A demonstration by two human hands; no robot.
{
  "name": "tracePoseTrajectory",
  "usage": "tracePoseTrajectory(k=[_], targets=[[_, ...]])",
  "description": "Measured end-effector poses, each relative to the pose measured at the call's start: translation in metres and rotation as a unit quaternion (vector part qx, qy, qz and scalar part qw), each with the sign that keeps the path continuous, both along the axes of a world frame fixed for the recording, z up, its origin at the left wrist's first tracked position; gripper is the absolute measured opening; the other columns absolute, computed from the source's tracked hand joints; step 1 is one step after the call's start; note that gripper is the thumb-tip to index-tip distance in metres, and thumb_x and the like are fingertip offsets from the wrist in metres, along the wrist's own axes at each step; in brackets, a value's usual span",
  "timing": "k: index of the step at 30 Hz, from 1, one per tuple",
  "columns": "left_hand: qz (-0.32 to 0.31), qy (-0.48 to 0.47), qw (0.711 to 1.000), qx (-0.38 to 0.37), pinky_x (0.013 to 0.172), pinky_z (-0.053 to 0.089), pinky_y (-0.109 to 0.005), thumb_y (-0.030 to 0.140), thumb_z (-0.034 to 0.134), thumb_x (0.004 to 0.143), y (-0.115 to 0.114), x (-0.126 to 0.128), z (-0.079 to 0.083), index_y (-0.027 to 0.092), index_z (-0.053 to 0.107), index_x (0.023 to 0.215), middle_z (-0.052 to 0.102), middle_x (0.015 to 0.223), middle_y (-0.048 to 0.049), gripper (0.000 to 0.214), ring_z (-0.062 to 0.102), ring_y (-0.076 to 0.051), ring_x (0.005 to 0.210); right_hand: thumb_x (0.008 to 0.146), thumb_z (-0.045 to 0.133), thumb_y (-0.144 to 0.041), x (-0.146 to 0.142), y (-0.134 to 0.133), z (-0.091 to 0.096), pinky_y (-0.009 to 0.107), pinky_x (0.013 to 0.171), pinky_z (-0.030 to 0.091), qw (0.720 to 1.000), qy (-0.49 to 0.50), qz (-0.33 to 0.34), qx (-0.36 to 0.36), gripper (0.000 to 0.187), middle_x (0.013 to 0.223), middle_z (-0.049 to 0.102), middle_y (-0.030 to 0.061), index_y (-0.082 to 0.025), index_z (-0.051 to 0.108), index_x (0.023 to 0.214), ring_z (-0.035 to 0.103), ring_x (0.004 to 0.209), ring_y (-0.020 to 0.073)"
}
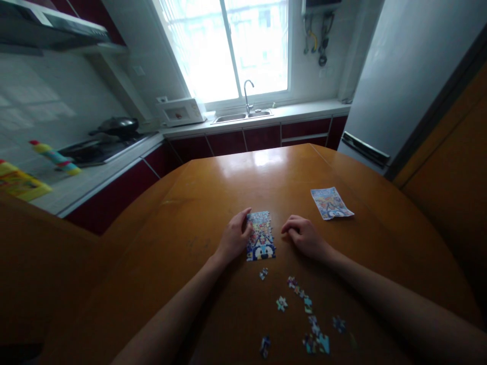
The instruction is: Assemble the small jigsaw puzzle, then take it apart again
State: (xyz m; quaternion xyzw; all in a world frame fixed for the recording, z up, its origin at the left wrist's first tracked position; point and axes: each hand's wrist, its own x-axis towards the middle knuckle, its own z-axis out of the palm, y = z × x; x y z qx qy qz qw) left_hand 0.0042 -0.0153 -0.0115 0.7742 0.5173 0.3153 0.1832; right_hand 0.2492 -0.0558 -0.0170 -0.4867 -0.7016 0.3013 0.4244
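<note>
The left hand (235, 234), fingers loosely spread, steadies the half-built jigsaw puzzle (261, 236) by its edge; the right hand (304, 236) rests curled and empty just beside it, loose pieces (304, 304) lying nearer the body.

Daylight is flooding in through the blown-out window (228, 45) and glaring off the table (262, 159), while the corners are lying in dim shadow, the wide lens is bowing the edges and the loose puzzle pieces (281, 303) are showing blurred.
</note>
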Motion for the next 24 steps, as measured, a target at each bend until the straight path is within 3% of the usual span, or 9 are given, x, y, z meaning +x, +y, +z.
tracePoseTrajectory(k=[24], targets=[[0.012,-0.046,0.999,-0.005,0.108,0.048,-0.043,0.021,0.051,0.088,-0.0011,-0.0063,-0.0039,0.015,0.058,0.129,0.065,0.128,-0.0115,0.042,0.062,-0.023,0.118,0.077,0.048,-0.005,-0.0003,-0.0017,0.0015,0.027,0.07,0.047,1.0,0.012,-0.017,-0.006,0.027,0.077,0.062,0.0039,-0.019,0.07,0.07,0.06,0.076,0.0165]])
